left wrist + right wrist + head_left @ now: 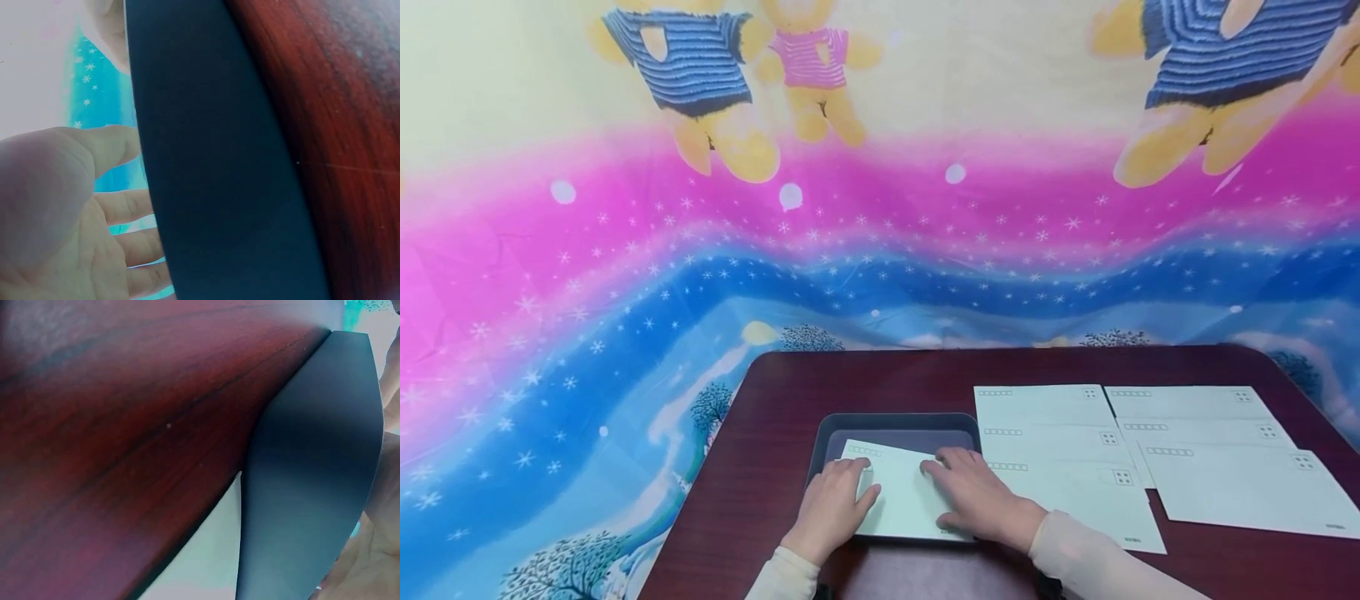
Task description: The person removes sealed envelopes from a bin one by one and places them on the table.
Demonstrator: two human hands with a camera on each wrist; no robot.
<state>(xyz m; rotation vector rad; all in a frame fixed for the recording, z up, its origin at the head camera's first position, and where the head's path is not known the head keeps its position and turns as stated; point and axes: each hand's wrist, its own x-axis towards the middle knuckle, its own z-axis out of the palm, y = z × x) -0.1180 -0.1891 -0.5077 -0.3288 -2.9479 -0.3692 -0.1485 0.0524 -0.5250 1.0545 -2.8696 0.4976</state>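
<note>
In the head view a white envelope [901, 492] lies slightly tilted in a dark tray [895, 419]. My left hand [831, 504] rests on the envelope's left part, fingers extended and thumb apart. My right hand [976, 493] touches its right part with spread, slightly bent fingers. The left wrist view has the tray's outer wall [219, 150] hiding the fingertips of my left hand [69, 206]. On the right wrist side, the tray wall [312, 469] covers much of my right hand [375, 550]; a pale envelope corner [212, 550] lies beside that wall.
Right of the tray, several white envelopes overlap in two columns, one column nearer [1075, 500] and one farther right [1247, 492]. They lie on a dark red wooden table [737, 500]. A printed cloth with bears and snowflakes [880, 208] hangs behind.
</note>
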